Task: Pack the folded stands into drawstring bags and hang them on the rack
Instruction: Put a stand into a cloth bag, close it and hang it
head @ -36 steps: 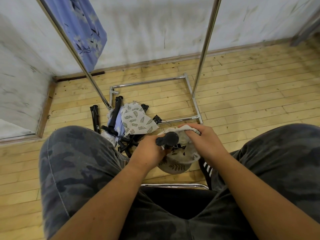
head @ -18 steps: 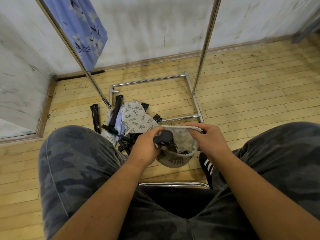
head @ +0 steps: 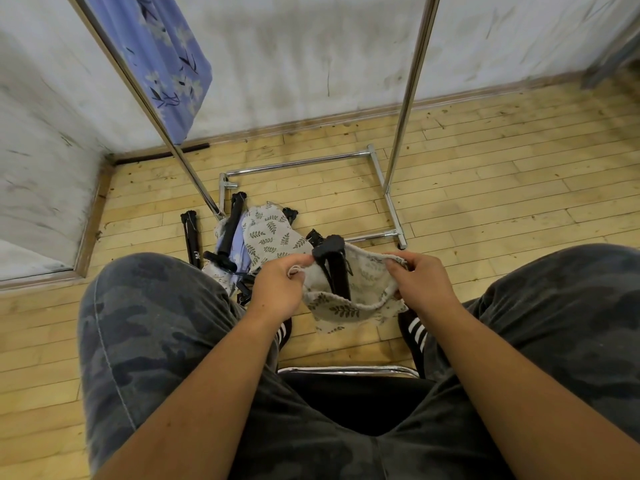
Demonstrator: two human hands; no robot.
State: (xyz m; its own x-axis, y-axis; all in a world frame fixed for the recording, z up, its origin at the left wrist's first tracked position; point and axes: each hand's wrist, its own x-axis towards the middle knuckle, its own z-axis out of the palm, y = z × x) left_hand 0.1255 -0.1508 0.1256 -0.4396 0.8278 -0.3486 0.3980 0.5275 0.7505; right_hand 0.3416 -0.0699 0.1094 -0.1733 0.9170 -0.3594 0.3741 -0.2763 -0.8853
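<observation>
Pinching bag (head: 346, 308) mouth: left grip (head: 280, 289), right grip (head: 424, 282); stand (head: 337, 275) between them, apparently inside.

A scuffed white wall (head: 311, 64) meets a pale plank floor (head: 485, 168) at a wooden baseboard (head: 311, 123) — nearer, camouflage trousers (head: 145, 323), black shoes with white stripes (head: 414, 332), and a chrome chair edge (head: 346, 370) between the knees.

Left hand (head: 282, 287) and right hand (head: 420, 284) pinch the leaf-print bag's (head: 346, 308) rim — folded stand (head: 334, 268) inside; rack (head: 412, 88) beyond.
</observation>
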